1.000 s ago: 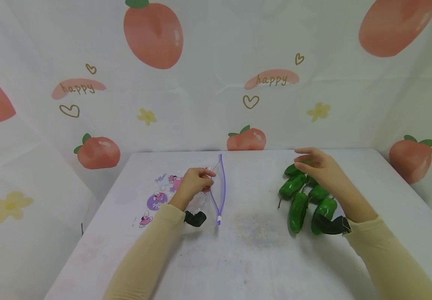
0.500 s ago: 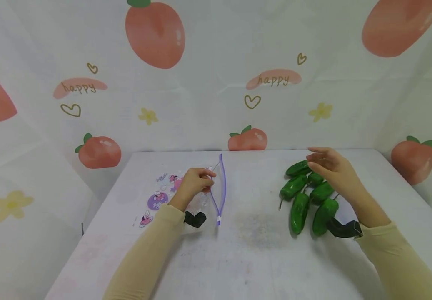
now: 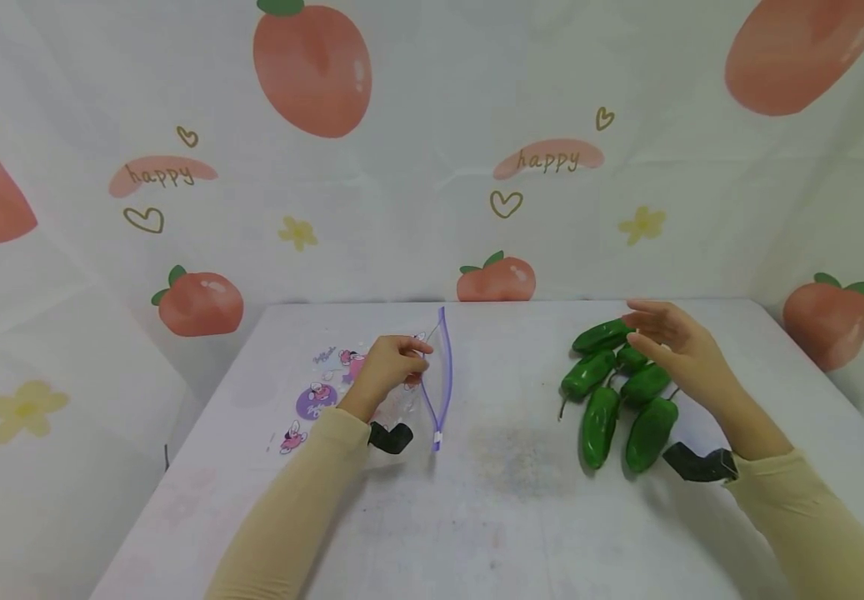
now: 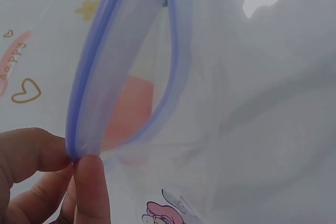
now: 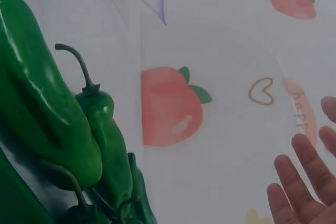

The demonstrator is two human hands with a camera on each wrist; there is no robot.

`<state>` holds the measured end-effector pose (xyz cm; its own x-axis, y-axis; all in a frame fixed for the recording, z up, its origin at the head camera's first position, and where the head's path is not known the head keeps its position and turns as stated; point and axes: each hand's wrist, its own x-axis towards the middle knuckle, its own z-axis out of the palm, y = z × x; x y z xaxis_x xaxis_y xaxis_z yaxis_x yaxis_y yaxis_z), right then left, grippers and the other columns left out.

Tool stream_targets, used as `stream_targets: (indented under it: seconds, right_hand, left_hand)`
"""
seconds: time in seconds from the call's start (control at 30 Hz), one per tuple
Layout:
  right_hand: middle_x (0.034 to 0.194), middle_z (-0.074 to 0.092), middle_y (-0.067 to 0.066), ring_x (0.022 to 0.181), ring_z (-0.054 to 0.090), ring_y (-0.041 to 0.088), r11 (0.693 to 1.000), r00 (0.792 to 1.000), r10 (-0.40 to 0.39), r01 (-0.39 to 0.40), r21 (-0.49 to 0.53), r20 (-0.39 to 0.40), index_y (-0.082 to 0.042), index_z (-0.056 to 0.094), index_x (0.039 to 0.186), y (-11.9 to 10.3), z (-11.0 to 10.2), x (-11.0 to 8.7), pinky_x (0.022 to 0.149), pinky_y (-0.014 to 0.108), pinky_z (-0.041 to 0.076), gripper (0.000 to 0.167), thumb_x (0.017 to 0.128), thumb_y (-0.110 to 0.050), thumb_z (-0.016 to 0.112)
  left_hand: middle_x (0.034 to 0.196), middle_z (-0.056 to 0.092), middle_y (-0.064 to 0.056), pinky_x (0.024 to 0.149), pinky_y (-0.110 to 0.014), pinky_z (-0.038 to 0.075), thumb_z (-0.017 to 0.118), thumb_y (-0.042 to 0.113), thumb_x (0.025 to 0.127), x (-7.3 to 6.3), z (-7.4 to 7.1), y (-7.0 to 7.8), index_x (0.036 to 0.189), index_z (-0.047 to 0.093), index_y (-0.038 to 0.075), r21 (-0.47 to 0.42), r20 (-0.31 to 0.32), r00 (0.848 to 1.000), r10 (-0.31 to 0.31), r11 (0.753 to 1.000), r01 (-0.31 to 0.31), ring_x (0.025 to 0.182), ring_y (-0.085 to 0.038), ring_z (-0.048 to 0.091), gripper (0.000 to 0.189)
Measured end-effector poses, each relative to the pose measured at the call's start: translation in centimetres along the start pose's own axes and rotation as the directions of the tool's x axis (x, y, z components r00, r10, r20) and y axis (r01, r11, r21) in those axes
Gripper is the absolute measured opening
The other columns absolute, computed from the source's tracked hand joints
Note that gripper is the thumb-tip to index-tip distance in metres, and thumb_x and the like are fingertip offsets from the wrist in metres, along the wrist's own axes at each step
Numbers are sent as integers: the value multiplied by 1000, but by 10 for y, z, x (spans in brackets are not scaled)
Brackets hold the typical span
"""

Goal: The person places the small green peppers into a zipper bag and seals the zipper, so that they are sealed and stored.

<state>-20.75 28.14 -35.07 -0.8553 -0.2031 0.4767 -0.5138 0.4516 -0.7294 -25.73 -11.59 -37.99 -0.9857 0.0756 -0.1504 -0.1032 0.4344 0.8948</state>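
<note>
From my station I have the clear plastic bag with pink and purple prints (image 3: 409,407) on the left of the worktop (image 3: 476,533), its violet zip edge (image 3: 448,375) gaping toward the right. My left hand (image 3: 389,367) pinches that edge between thumb and fingers. To the right lie glossy green peppers (image 3: 642,387) in a cluster; my right hand (image 3: 681,343) hangs near their far right, fingers parted. Beyond stands a white peach-printed backdrop (image 3: 402,208).
</note>
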Motion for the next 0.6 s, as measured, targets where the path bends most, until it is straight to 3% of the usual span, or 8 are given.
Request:
stream_targets:
  seconds: [0.33,0.6]
  right_hand:
    - [116,58,-27,110,51,-13,999,1000,20,-21,-29,-24,-5,52,135,3,-8,-5,89,1,39,43,93,-1,60]
    - [119,56,-26,113,49,-15,1000,1000,20,-21,-21,-14,-7,53,134,7,-11,-9,89,1,38,43,92,1,60]
  left_hand:
    - [82,66,-12,62,-24,55,66,2,84,-3,-1,0,110,69,-2,-21,25,1000,11,1000,-11,61,-14,57,27]
    - [77,64,-7,61,-23,55,65,0,85,-5,-3,2,110,67,-5,-41,22,999,27,999,-26,61,-13,56,25]
